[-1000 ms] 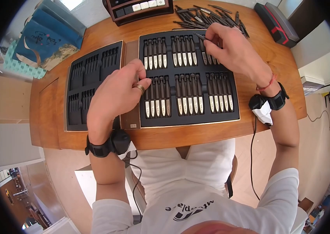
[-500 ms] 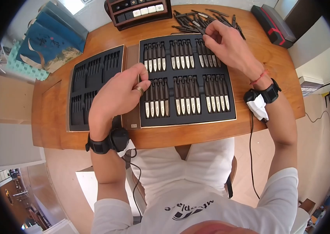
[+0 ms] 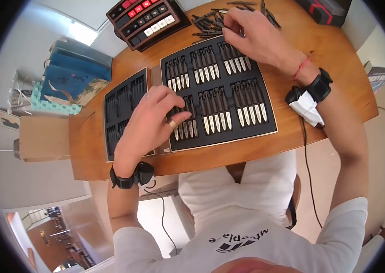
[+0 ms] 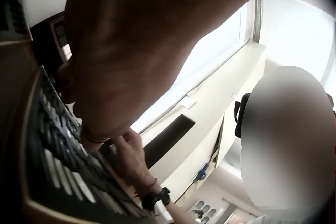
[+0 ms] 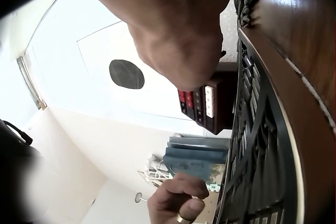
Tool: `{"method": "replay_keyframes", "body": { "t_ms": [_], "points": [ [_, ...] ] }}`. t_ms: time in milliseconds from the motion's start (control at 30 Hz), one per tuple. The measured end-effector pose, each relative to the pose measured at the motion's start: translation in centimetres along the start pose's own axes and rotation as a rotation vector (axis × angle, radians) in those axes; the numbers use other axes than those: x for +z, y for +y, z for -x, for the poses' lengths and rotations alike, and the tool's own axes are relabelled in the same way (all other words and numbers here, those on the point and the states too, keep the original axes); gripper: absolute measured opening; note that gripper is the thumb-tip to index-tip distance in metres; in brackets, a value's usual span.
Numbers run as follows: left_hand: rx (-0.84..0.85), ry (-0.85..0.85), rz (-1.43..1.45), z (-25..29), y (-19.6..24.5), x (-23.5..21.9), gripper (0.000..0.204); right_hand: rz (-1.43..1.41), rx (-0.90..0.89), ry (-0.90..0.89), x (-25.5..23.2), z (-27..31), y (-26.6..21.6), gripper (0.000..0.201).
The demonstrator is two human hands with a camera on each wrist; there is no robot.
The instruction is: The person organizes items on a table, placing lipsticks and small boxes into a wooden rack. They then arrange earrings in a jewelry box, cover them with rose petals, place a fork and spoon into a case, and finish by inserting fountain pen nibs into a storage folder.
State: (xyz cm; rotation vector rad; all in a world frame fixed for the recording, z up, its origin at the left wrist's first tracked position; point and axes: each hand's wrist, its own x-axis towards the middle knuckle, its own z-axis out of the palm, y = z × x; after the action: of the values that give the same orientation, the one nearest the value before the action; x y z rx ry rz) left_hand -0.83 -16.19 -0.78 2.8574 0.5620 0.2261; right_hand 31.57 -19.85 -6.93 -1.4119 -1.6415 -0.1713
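Observation:
An opened case (image 3: 220,144) lies on the wooden table, its right tray holding rows of slim dark sticks (image 3: 210,120) with pale, pointed, marked ends. My left hand (image 3: 149,123) hovers over that tray's lower left compartment, fingers loosely bent and a gap between thumb and forefinger. In the right wrist view, nothing shows between the left hand's (image 5: 181,198) thumb and forefinger. At the tray's top right compartment is my right hand (image 3: 258,38), thumb and forefinger bent toward each other at its upper edge. I cannot tell whether they pinch a stick.
Behind the case lies a loose pile of dark sticks (image 3: 208,22). A wooden rack of red, black and white keycaps (image 3: 149,22) stands at the back. The case's left tray (image 3: 122,118) has dark slots. A blue bag (image 3: 65,79) is at the left, a dark box (image 3: 324,11) at the back right.
The head view has turned and shifted. My left thumb and forefinger have opened apart at the lower left compartment. The dark stick seen in my right hand earlier no longer shows plainly there.

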Motion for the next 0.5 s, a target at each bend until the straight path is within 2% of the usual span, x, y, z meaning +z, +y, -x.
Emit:
{"method": "replay_keyframes", "body": {
  "t_ms": [33, 67, 100, 133, 200, 500],
  "points": [
    [0.054, 0.011, 0.028, 0.4, -0.3, 0.1, 0.031, -0.012, 0.018, 0.014, -0.3, 0.0, 0.0, 0.022],
    [0.059, -0.012, 0.055, 0.9, -0.5, 0.4, 0.039, 0.022, -0.042, -0.005, -0.7, -0.1, -0.2, 0.021],
    [0.06, -0.027, 0.051, 1.1, -0.3, 0.6, 0.039, 0.06, -0.106, -0.028, -1.1, -0.2, -0.3, 0.021],
    [0.076, -0.039, 0.063, 1.2, 0.1, 0.9, 0.043, 0.014, -0.031, -0.082, -1.3, -0.2, -0.7, 0.02],
    [0.088, -0.081, 0.051, 1.2, 0.5, 1.1, 0.055, 0.024, -0.052, -0.062, -1.1, 0.0, -0.6, 0.019],
    [0.024, -0.137, 0.049, 1.6, 0.8, 0.9, 0.059, 0.038, -0.091, -0.038, -1.0, 0.0, -0.5, 0.019]
  ]
}}
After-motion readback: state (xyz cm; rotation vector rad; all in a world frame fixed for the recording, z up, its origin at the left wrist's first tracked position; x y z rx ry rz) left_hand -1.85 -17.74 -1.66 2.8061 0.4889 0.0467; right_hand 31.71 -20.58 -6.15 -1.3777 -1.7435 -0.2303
